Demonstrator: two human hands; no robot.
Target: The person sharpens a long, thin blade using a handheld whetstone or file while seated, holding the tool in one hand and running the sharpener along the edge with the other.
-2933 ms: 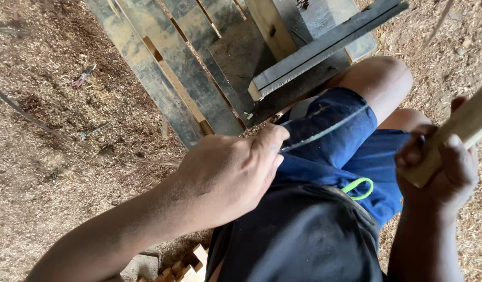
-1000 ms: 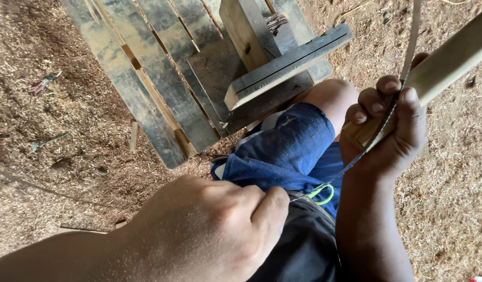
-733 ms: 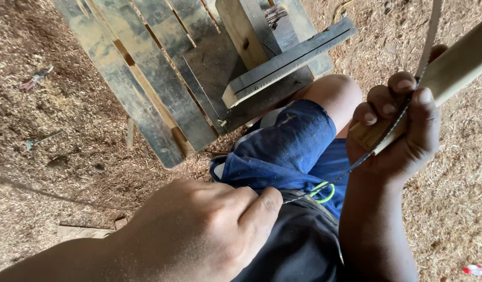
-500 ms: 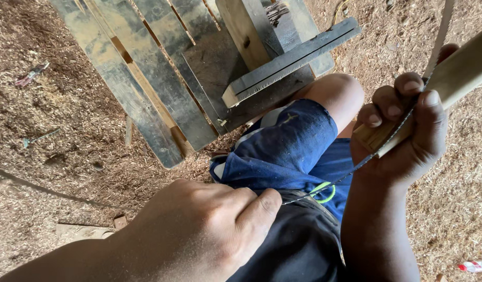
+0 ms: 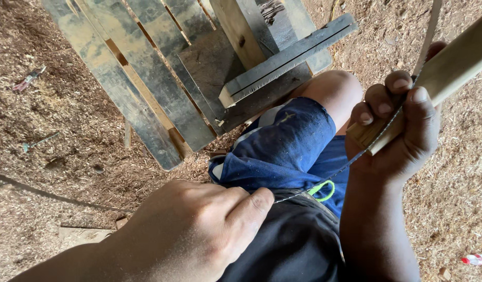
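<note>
My right hand (image 5: pixel 403 130) is closed around the end of a pale wooden stick (image 5: pixel 455 62) that runs up to the right edge. A thin dark strip (image 5: pixel 350 164) stretches taut from under that hand's fingers down to my left hand (image 5: pixel 199 230), which pinches its other end between thumb and forefinger near my lap. The strip also curves upward past the stick at the top right. Beneath the hands are my blue shorts (image 5: pixel 288 156) with a neon green cord loop (image 5: pixel 323 189), a dark shirt, and a bare knee (image 5: pixel 335 91).
A weathered wooden slat structure (image 5: pixel 162 78) with a dark plank (image 5: pixel 288 57) across it stands just ahead of my knee. Sawdust and wood shavings (image 5: pixel 53 130) cover the ground. A thin dark strip (image 5: pixel 47 193) lies on the left; a small red-and-white object (image 5: pixel 476 258) lies at lower right.
My right hand with the stick has shifted slightly right and up, drawing the strip tighter. My left hand keeps its pinch near the lap.
</note>
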